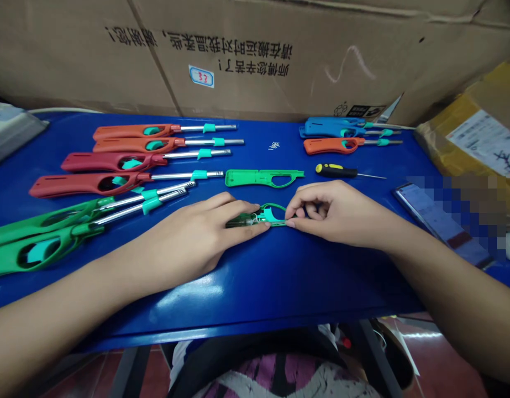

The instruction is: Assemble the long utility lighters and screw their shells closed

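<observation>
Lighter: green and laid open beneath the hands; a teal trigger sits in its loop, with a pale wire and a dark, glossy part beside it; the left hand hides much of the handle.
Lighter's place: on the blue table, just nearer the person than the shell.
Direction: the lighter's long axis runs left to right, about parallel to the shell's; its loop end points right, its handle end left.
Shell: bright green, slim, with a loop at its right end, matching the lighter's direction.
Left hand: nearer the person and left of the shell; thumb and forefinger grip the lighter from its near and far edges.
Right hand: nearer the person and right of the shell; thumb and forefinger pinch at the lighter's right end, the other fingers curled; whether a small piece sits between the tips cannot be told.
Screwdriver: just right of the shell, shaft pointing right.
Left of the shell: red lighters, orange lighters and green lighters, their metal tubes pointing right.
Right of the shell, farther back: blue lighters.
</observation>
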